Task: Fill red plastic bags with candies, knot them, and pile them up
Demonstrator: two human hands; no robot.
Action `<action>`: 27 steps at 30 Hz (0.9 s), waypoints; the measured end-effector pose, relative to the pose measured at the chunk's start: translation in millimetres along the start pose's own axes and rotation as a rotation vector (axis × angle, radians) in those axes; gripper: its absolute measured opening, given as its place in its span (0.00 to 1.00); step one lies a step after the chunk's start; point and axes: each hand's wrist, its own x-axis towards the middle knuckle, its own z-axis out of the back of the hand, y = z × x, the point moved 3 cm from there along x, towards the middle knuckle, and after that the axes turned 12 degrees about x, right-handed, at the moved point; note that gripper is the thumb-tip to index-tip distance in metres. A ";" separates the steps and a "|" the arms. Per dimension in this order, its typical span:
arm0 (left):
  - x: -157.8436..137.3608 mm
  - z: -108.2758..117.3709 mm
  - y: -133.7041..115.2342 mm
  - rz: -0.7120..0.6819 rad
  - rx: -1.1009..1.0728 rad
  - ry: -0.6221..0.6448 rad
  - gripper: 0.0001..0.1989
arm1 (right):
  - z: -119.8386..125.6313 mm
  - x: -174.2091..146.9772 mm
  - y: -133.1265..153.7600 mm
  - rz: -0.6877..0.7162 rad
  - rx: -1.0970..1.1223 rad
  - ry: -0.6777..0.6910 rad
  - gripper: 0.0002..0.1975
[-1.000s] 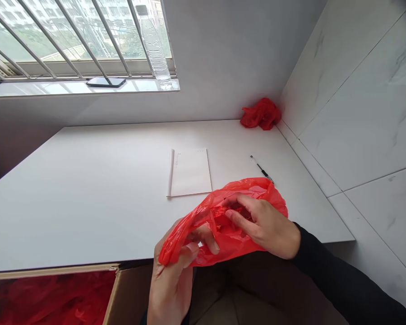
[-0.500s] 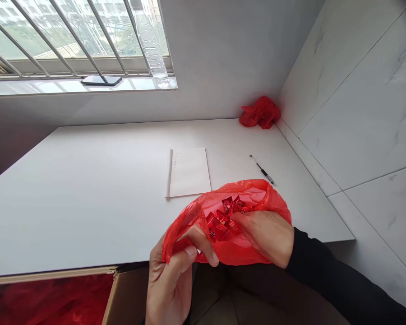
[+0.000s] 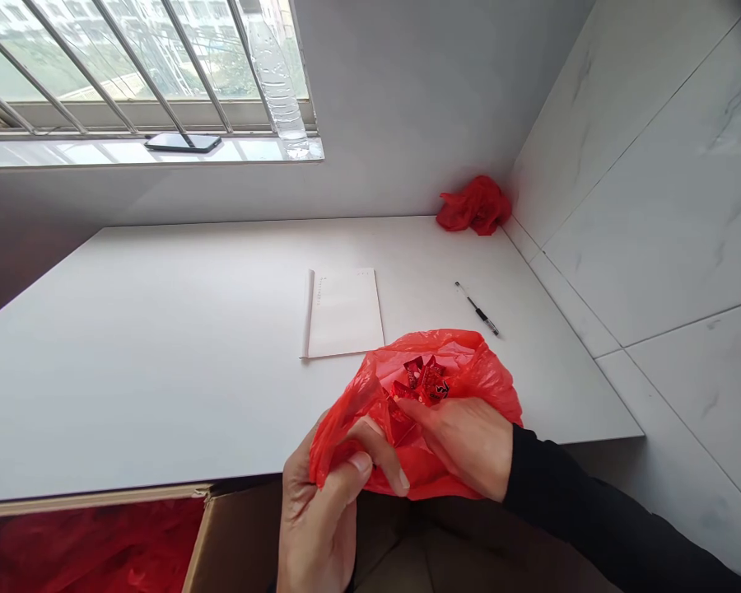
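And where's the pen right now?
In the head view, the pen lies on the right part of the white table, to the right of the notepad and just beyond the open red bag.

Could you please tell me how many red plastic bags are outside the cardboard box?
2: an open bag held by the left hand, with the right hand inside, and a crumpled bag at the far right corner of the white table. More could be hidden.
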 end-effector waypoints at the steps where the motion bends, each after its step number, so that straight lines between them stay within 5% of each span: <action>1: -0.3 0.0 -0.3 0.000 -0.008 -0.005 0.13 | -0.9 1.0 -1.4 -0.014 -0.021 -0.006 0.31; 12: 0.9 0.4 2.3 -0.024 0.052 -0.016 0.11 | -2.7 -11.5 -17.6 -0.096 -0.076 -0.037 0.16; 27: -1.9 -7.8 1.6 -0.002 0.105 -0.030 0.11 | -4.4 9.2 -24.8 -0.147 -0.088 -0.164 0.27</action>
